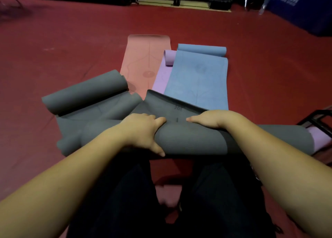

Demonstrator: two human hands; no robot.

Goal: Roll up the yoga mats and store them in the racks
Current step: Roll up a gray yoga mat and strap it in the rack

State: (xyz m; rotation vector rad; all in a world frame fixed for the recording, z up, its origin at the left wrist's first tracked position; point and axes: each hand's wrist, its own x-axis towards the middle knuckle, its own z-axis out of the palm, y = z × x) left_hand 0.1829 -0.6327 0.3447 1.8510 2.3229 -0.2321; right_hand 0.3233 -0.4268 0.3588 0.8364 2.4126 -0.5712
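In the head view, a grey yoga mat (188, 140) is being rolled on the red floor (71, 40), close in front of the person's knees. The left hand (142, 131) is laid over the top of the roll with the fingers curled around it and the thumb pressed on the near side, so the roll is gripped. The right hand (213, 120) is placed on the far side of the same roll; its fingers seem to be bent over the mat, but most of them are hidden, so it is judged to hold the roll too. The unrolled part of the grey mat is twisted to the left, where its far end (84, 92) is curled up by itself. Beyond it, a pink mat (142, 58), a purple mat (161, 78) and a blue mat (197, 79) are spread toward the far side of the floor. At the right edge, a black rack (316, 119) is seen with a purple roll (319, 139) in it. For a good result, the loose part should probably be straightened first, the roll should be kept tight, and both hands should be moved forward evenly, so that the ends stay level.
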